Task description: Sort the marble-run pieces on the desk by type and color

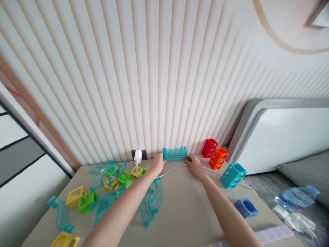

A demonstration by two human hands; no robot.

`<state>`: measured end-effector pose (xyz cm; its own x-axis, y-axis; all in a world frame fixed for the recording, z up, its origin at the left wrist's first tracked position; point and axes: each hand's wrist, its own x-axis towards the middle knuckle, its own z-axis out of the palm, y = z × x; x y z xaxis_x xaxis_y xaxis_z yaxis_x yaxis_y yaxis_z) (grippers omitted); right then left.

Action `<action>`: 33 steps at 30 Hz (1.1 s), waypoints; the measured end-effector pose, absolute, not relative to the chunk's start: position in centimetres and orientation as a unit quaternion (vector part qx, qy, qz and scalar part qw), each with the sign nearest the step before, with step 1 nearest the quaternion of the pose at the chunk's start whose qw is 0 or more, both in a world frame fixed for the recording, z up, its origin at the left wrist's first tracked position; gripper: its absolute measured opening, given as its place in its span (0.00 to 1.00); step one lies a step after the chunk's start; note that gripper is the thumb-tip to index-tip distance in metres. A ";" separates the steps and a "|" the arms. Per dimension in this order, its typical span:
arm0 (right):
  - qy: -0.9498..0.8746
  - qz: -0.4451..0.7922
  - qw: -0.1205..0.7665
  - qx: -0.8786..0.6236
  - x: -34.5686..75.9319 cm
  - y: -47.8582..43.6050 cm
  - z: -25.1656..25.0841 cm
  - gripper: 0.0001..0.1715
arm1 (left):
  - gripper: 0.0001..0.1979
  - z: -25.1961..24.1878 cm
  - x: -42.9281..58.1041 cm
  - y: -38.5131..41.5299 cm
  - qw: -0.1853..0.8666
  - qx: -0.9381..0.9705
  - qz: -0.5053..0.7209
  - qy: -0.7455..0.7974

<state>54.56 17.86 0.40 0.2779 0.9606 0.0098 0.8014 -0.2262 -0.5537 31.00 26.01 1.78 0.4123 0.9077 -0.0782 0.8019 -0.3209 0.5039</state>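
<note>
Beige table (185,206), ribbed translucent teal block (175,154)

teal ribbed tube (175,154), lying lengthwise against wall

The single head-worn camera looked forward and steeply down along both outstretched arms, close over the beige table (185,209), facing the ribbed wall (144,85) (no second view shared the scene).

Bright, even, soft daylight, faint shadows, strong wide-angle bowing at the edges, perhaps slight blur far right.
</note>
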 end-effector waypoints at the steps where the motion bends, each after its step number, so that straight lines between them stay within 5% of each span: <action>1: -0.575 0.168 0.233 -0.766 54.6 17.9 0.3 0.18 | 0.18 1.8 31.1 26.0 0.237 0.806 0.106 0.532; 12: -0.559 0.111 0.252 -0.782 54.1 17.7 0.8 0.18 | 0.18 2.6 30.5 25.1 0.205 0.827 0.123 0.509; 24: -0.640 -0.077 0.359 -0.675 42.1 9.7 7.7 0.14 | 0.18 8.5 17.4 17.4 0.082 0.854 0.365 0.362; 33: -0.730 -0.070 0.329 -0.595 29.5 4.9 5.6 0.11 | 0.14 4.5 6.8 8.9 -0.090 0.844 0.408 0.338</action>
